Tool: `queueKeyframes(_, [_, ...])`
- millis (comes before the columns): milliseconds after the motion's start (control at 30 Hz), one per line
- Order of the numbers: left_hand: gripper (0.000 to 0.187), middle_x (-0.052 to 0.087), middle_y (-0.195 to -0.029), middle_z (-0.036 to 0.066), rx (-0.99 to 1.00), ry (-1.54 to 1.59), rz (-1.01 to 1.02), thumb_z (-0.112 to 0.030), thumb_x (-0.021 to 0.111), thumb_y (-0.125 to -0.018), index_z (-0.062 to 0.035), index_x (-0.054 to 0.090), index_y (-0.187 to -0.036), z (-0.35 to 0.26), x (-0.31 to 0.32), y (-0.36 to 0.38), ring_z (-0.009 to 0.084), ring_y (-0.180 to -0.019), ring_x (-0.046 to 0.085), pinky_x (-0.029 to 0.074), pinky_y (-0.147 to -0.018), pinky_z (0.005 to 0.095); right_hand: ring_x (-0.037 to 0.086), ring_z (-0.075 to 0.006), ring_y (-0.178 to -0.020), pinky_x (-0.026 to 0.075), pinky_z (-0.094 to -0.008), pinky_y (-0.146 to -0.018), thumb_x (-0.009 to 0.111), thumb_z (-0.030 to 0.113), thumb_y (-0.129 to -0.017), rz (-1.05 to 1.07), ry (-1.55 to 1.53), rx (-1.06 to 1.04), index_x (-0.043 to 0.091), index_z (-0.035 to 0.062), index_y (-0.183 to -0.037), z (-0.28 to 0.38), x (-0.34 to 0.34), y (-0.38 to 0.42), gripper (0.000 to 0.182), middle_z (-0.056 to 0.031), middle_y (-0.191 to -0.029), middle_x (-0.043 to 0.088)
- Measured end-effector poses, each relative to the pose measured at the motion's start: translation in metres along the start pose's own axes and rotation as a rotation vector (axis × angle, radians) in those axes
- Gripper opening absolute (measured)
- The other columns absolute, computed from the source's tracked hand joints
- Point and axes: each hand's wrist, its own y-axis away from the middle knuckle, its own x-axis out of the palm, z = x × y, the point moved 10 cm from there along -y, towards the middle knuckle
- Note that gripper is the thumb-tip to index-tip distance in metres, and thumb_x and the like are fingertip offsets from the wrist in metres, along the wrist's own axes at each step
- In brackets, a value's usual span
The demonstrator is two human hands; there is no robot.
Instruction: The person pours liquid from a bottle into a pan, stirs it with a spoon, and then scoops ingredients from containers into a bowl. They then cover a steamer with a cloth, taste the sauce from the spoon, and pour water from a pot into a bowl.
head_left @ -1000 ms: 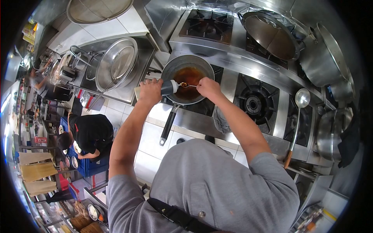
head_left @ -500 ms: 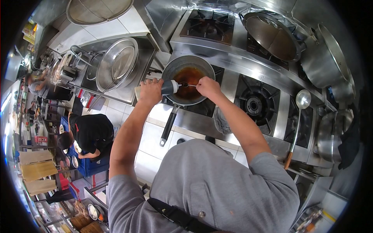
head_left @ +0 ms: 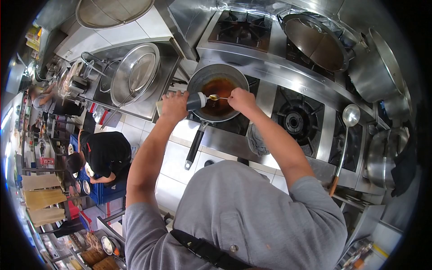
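From where I'm standing, the person's left hand is closed around a squeeze bottle w/ a dark grey section and white cap, held approx. level w/ its nozzle pointing right. The right hand is shut too, fingers pinching the thin handle of a small metal spoon. Spoon's bowl is right by the nozzle; can't tell if they touch. There's a golden shine in the bowl.

Both are over a round grey metal frying pan, which has a reddish-brown liquid in its middle. Pan's on the stainless-steel stove, its black handle sticking out toward the person.

A crumpled grey cloth lies at the stove's front edge, just R of the pan. Further R is a black cast-iron burner, then a long steel ladle w/ a wooden grip. A big steel pot is at the far R, near a wide dark wok at the back.

Over L, a large steel bowl w/ a strainer in it sits at the sink. Lower L, a co-worker in black bends over blue crates.
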Motion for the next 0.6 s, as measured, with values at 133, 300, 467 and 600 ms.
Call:
queueKeyframes(133, [0.055, 0.061, -0.114, 0.009, 0.002, -0.001, 0.005, -0.02, 0.075, -0.071, -0.0151, 0.055, -0.121, -0.0006, -0.0015, -0.0013, 0.0302, -0.112, 0.057, 0.042, -0.091, 0.0499, 0.067, -0.0364, -0.084, 0.053, -0.0466, -0.073, 0.059, 0.024, -0.079, 0.022, -0.012, 0.018, 0.071, 0.0047, -0.08, -0.0012, 0.0007, -0.0008, 0.022, -0.0166, -0.085, 0.069])
queueKeyframes(300, [0.052, 0.061, -0.114, 0.009, 0.005, -0.031, -0.022, -0.02, 0.073, -0.072, -0.0153, 0.055, -0.12, -0.0002, -0.0009, -0.0032, 0.03, -0.112, 0.057, 0.042, -0.091, 0.0498, 0.067, -0.0359, -0.086, 0.053, -0.0458, -0.074, 0.059, 0.024, -0.079, 0.058, -0.024, 0.03, 0.071, 0.005, -0.08, 0.0012, 0.0009, -0.0001, 0.023, -0.0163, -0.087, 0.069])
queueKeyframes(467, [0.048, 0.061, -0.113, 0.008, 0.001, -0.029, -0.016, -0.018, 0.071, -0.073, -0.0155, 0.055, -0.119, -0.0006, -0.0053, -0.0019, 0.0299, -0.111, 0.057, 0.042, -0.092, 0.0493, 0.067, -0.0357, -0.088, 0.053, -0.0456, -0.075, 0.06, 0.024, -0.079, 0.073, -0.021, 0.049, 0.072, 0.0055, -0.082, 0.0019, 0.0003, 0.0008, 0.023, -0.0161, -0.089, 0.07])
queueKeyframes(600, [0.046, 0.062, -0.113, 0.009, 0.01, -0.03, -0.044, -0.016, 0.07, -0.074, -0.015, 0.056, -0.117, 0.0002, -0.0048, -0.0014, 0.0298, -0.111, 0.057, 0.042, -0.092, 0.0495, 0.067, -0.0357, -0.088, 0.053, -0.0457, -0.076, 0.06, 0.024, -0.08, 0.075, -0.037, 0.062, 0.072, 0.0057, -0.083, 0.004, -0.0022, 0.002, 0.023, -0.0165, -0.089, 0.07])
